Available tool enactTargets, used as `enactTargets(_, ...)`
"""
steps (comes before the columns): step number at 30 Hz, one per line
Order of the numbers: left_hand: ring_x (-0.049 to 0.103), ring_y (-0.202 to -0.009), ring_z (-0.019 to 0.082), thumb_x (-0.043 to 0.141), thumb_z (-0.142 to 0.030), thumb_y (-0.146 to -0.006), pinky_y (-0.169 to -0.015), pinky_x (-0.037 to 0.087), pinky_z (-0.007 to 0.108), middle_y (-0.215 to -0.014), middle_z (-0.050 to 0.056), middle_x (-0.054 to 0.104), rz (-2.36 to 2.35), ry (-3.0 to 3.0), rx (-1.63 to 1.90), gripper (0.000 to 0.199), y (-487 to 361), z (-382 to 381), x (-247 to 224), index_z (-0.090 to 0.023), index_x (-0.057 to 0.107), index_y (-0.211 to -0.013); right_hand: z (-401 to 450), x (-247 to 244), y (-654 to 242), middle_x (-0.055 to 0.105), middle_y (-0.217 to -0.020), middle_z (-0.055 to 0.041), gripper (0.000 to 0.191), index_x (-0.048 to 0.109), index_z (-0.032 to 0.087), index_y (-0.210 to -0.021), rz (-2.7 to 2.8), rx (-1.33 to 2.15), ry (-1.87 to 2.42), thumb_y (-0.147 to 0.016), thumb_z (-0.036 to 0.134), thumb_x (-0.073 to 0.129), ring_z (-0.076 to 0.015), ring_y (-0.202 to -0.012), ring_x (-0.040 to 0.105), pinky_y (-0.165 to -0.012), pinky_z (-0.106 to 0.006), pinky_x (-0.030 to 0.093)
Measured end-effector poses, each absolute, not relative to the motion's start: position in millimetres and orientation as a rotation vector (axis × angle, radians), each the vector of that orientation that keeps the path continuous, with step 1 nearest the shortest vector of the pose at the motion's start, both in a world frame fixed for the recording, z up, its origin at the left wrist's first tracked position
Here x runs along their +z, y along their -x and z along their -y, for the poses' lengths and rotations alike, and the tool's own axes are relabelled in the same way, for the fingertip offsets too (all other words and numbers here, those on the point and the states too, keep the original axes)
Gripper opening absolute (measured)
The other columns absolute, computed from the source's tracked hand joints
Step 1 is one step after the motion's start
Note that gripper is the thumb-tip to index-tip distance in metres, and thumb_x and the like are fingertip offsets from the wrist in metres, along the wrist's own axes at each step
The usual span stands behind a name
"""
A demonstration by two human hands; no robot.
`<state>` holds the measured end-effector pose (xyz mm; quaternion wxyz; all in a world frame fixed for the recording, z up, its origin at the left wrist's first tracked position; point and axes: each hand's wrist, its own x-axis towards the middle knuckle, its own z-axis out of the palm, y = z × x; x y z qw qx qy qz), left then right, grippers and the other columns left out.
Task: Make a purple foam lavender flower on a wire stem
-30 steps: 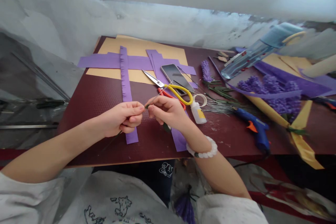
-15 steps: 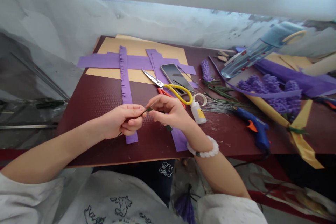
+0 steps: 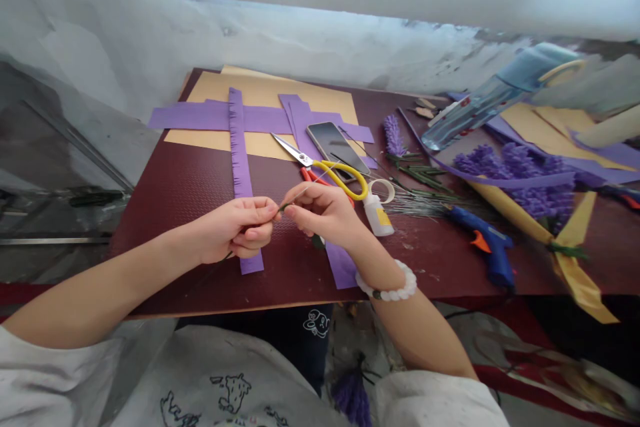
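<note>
My left hand (image 3: pixel 243 228) is closed, its thumb and fingers pinching a thin wire stem (image 3: pixel 285 206) partly covered in dark green tape. The stem's covered end trails out below this hand. Close beside it, my right hand (image 3: pixel 325 212) pinches the green tape where it meets the stem, and bare wire runs up past its fingers. A dark green piece (image 3: pixel 318 241), seemingly more tape, shows under the right palm. Beneath the left fingertips lies a fringed purple paper strip (image 3: pixel 240 160). Scissors with yellow handles (image 3: pixel 340 177) rest just beyond my right hand.
On the dark red table (image 3: pixel 185 213) are a phone (image 3: pixel 335 145), a glue bottle (image 3: pixel 379 215), a tape ring (image 3: pixel 383 191), wires (image 3: pixel 420 204) and a blue glue gun (image 3: pixel 485 243). A purple flower bouquet (image 3: pixel 525 180) and a tilted water bottle (image 3: pixel 495 100) stand right.
The right fingers have shifted slightly at the stem, and the dark green piece below the right palm has moved a little left. The left hand stays nearly in place.
</note>
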<state>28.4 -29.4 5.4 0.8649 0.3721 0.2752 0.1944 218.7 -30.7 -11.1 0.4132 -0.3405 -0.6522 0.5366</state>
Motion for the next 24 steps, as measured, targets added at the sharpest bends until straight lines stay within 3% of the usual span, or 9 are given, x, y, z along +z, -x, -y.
enactTargets(5,0.021,-0.037,0.002,0.050,-0.024,-0.091,-0.033,0.022,0.010,-0.051,-0.005,0.042,-0.601,-0.773,0.435,0.018,-30.3,30.4,4.6,-0.014,0.052,-0.076,30.7,-13.6,-220.8,0.054,-0.053,0.0055,0.016,0.061,0.016,-0.081,1.664,1.332,0.891,-0.079,0.031,0.065,-0.0045,-0.040,0.045,-0.037,-0.017,0.035)
enactTargets(14,0.011,-0.039,0.004,0.049,-0.035,-0.090,-0.032,0.013,0.011,-0.044,-0.008,0.028,-0.692,-0.789,0.385,0.026,-29.2,29.8,9.4,-0.015,0.052,-0.073,30.8,-11.7,-219.4,0.052,-0.053,0.0076,0.015,0.057,0.018,-0.085,1.647,1.342,0.821,-0.081,0.030,0.065,-0.0036,-0.040,0.044,-0.036,-0.017,0.032)
enactTargets(18,0.013,-0.038,0.003,0.058,-0.027,-0.086,-0.032,0.013,0.010,-0.043,-0.009,0.032,-0.660,-0.803,0.406,0.018,-28.7,30.1,8.1,-0.018,0.046,-0.075,30.9,-11.4,-219.0,0.050,-0.051,0.0081,0.012,0.058,0.017,-0.085,1.632,1.349,0.812,-0.081,0.027,0.064,-0.0033,-0.038,0.042,-0.036,-0.016,0.032)
enactTargets(24,0.014,-0.035,0.002,0.051,-0.027,-0.090,-0.031,0.017,0.011,-0.044,-0.008,0.039,-0.589,-0.805,0.419,0.017,-29.3,29.6,3.9,-0.016,0.051,-0.077,31.1,-11.0,-219.7,0.052,-0.051,0.0073,0.010,0.059,0.017,-0.081,1.626,1.339,0.828,-0.079,0.025,0.064,-0.0036,-0.038,0.044,-0.036,-0.016,0.033)
